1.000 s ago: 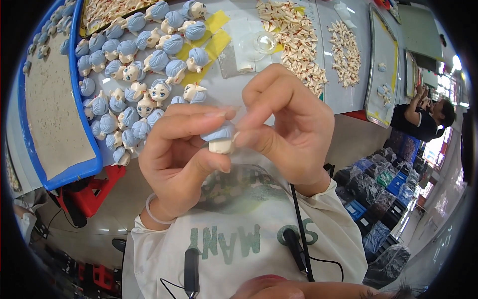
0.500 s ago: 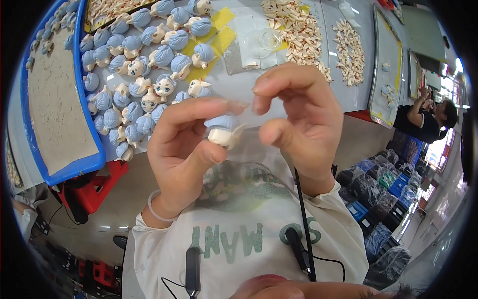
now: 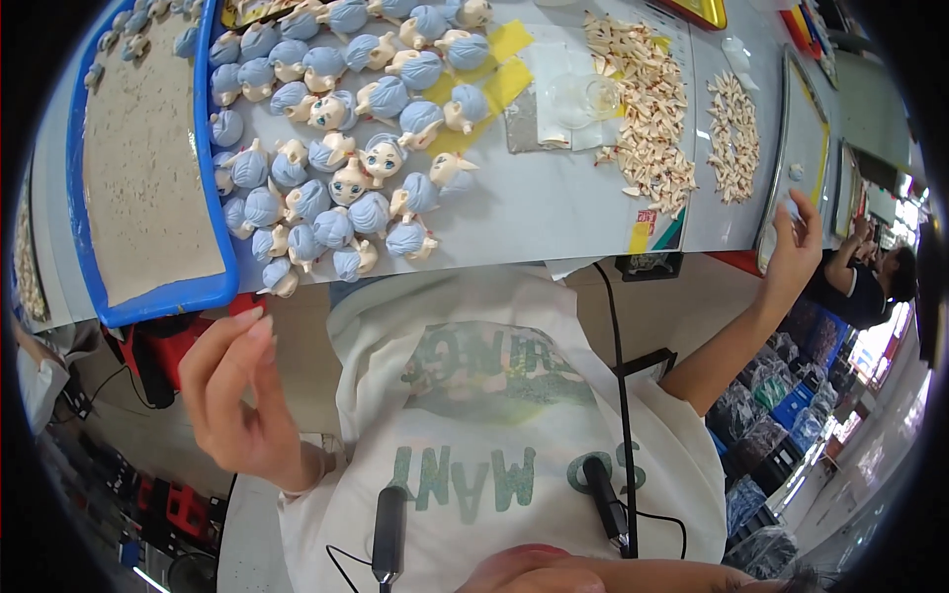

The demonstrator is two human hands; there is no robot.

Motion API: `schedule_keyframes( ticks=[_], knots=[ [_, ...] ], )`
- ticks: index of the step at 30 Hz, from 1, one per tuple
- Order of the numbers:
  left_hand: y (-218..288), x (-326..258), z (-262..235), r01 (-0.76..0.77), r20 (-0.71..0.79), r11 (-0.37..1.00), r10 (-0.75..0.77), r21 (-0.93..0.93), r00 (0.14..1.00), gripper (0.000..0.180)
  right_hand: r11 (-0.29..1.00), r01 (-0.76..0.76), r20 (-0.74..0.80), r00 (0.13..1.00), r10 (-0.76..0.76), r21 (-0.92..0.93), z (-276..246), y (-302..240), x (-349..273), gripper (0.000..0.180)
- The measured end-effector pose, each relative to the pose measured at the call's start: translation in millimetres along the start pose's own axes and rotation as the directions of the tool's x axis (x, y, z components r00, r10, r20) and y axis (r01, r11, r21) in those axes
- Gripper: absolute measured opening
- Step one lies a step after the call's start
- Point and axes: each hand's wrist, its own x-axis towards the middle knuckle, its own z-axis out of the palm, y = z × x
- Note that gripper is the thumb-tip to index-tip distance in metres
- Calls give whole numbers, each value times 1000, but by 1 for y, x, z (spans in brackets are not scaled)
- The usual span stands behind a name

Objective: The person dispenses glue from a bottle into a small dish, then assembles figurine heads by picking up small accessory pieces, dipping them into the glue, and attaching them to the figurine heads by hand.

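My right hand (image 3: 794, 247) reaches out to the right over the long rimmed tray (image 3: 788, 94). Its thumb and fingers close on a small doll head with light blue hair (image 3: 791, 210), mostly hidden by the fingers. My left hand (image 3: 242, 395) hovers near the table's front edge, just below the corner of the blue tray (image 3: 168, 304). Its fingers are bent and drawn together at the tips, with nothing visible in them. Beyond it lie many blue-haired doll heads (image 3: 331, 227), some face up, some on their sides.
Small cream pointed pieces, ear-like, form a large pile (image 3: 647, 128) and a smaller pile (image 3: 733, 138). A clear round dish (image 3: 583, 101) sits between heads and pieces. Yellow tape (image 3: 506, 74) marks the tabletop. A co-worker (image 3: 865, 272) is at the far right.
My hands have parted. The doll head held before my chest is now at the far right in my right hand; my left hand has moved left and down. The view has shifted.
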Motion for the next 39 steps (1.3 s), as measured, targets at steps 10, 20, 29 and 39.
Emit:
schedule_keyframes(
  ticks=[10,20,29,39],
  knots=[
    [-8,5,34,9,118,993,-23,118,993,25,817,27,-147,980,-136,-576,-10,53,19,28],
    [-11,9,35,-6,95,999,3,32,995,22,902,303,290,873,-392,308,52,-84,-11,20],
    [1,16,37,53,-59,857,-98,-513,993,32,813,507,402,707,-583,288,83,-92,5,11],
    [25,29,75,289,288,121,-29,-950,957,38,711,114,240,894,-378,694,67,-105,-17,11]
  ],
)
